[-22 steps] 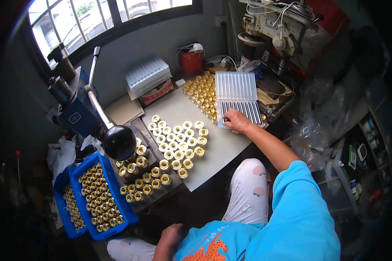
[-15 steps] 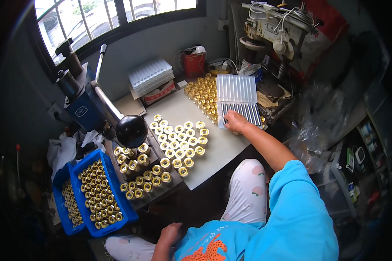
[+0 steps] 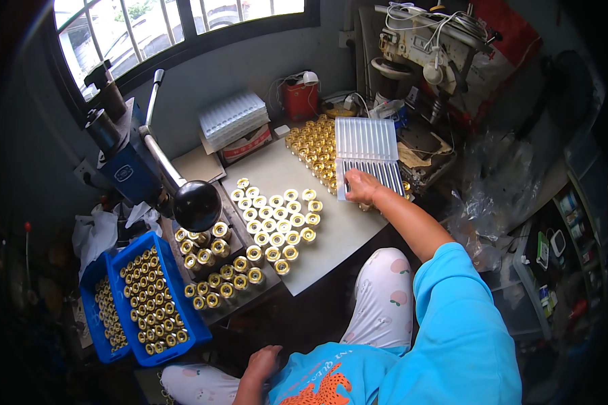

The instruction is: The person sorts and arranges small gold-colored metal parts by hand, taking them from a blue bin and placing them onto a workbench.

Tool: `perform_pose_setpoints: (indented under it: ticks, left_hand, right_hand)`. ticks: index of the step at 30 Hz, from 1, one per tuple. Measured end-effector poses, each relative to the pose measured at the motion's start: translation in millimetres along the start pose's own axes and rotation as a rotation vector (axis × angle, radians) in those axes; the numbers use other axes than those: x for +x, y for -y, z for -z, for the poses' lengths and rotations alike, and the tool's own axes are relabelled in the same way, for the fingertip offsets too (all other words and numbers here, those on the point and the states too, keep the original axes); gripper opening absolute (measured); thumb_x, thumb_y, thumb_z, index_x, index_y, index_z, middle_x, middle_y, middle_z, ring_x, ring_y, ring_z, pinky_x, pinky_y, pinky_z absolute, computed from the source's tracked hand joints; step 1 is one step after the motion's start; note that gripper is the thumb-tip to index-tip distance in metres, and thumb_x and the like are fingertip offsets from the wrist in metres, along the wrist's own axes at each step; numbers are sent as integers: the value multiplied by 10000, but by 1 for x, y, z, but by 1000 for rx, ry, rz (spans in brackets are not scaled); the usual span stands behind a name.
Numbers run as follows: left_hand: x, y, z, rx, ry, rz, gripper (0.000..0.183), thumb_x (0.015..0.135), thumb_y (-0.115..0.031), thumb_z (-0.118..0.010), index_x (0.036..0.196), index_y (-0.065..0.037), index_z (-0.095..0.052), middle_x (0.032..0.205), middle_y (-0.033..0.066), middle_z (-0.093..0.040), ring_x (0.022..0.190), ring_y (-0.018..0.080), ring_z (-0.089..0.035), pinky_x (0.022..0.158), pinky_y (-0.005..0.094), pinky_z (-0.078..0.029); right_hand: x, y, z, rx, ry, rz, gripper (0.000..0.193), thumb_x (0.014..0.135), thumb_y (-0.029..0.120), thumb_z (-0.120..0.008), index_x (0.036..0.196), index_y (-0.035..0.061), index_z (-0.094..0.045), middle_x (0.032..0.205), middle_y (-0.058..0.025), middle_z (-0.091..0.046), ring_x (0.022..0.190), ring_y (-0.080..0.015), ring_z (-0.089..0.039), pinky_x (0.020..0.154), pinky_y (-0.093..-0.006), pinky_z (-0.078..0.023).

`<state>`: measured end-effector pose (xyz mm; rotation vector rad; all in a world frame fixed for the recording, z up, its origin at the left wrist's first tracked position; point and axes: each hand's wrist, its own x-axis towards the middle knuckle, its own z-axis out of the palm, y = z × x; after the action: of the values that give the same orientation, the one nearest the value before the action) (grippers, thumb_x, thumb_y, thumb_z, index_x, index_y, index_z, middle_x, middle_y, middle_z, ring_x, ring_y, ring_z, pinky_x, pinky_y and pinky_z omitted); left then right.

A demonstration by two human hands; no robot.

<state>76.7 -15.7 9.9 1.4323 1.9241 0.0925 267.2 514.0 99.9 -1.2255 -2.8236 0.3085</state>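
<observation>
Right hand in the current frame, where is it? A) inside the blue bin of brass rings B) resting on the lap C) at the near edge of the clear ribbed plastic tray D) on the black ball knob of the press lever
C: the right hand lies on the near left edge of the clear ribbed plastic tray, far from the black ball knob and the blue bin.

Press: blue hand lever press [image 3: 125,169], black ball knob [image 3: 197,205], left of bench.
Bins: two blue crates [image 3: 175,300] holding brass rings.
Background: red container [image 3: 300,98] beneath window [image 3: 175,27].
</observation>
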Motion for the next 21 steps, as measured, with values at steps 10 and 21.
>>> perform_pose_setpoints:
  ticks: [10,21]
  left_hand:
    - [4,3,-10,1,23,-18,344,867,-148,-541,1190,-100,-651,1171,146,-653,1071,333,-627,927,429,-498]
    - [0,-8,19,-63,10,-65,283,835,-92,-561,1095,-23,-649,1145,186,-648,1089,344,-621,891,430,-520]
  right_hand:
    - [0,-43,7,-3,-73,72,394,713,253,-741,970,-4,-590,1079,-215,-597,1045,-388,-600,898,-434,-500]
    - [-6,-43,-4,10,-282,203,333,671,95,-741,949,-4,-585,864,-182,-604,815,-341,-622,739,-399,-515]
